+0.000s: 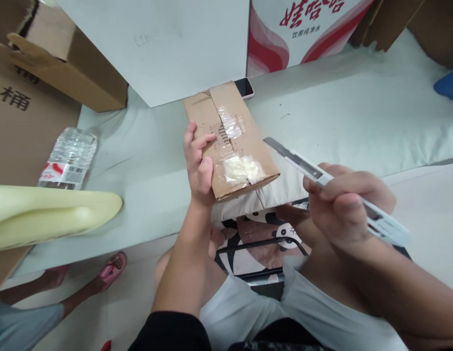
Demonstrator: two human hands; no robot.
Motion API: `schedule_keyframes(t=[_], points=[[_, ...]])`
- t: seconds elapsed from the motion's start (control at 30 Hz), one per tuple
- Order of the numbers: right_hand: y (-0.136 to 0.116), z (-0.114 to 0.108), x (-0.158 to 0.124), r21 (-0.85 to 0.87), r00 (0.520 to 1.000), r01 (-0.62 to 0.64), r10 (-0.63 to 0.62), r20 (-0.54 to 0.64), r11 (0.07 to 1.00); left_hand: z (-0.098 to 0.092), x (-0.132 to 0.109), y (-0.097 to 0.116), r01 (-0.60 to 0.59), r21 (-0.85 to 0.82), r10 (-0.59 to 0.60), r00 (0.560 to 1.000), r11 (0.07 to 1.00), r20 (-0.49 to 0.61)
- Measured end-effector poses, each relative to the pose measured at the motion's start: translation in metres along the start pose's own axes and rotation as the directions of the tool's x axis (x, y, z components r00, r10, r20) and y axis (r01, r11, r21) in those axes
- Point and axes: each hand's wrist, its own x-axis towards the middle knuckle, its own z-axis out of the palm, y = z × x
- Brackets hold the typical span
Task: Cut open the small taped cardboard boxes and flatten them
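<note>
A flat brown cardboard box (254, 139) lies tilted at the near edge of the cloth-covered surface, with clear tape across its seam. My left hand (199, 163) grips the box along its left side, thumb and fingers over the edge. In my right hand (349, 202) is a white box cutter (303, 165) with its blade out. The blade tip points at the right side of the box, and a small gap seems to lie between them. A phone (244, 88) shows partly behind the far corner of the box.
A large white carton (168, 53) with a red-printed side stands behind. To the left are brown cartons (98, 73), a clear plastic bottle (71, 153) and a pale yellow rounded object (58, 212). Another person's foot in a pink slipper (115, 269) is at lower left.
</note>
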Motion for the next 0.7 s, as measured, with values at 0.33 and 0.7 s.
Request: schedule_keyframes(t=[0.33,0.7], points=[[-0.015,0.007,-0.004,-0.194,0.991,-0.068,0.088,0.100,0.979,-0.001,0.000,-0.001,-0.003,0.011,0.003,1.000,1.000,-0.003],[-0.012,0.012,-0.004,-0.127,0.973,-0.194,0.207,0.098,0.973,-0.001,0.000,0.001,0.024,0.059,-0.022,0.999,0.998,-0.025]])
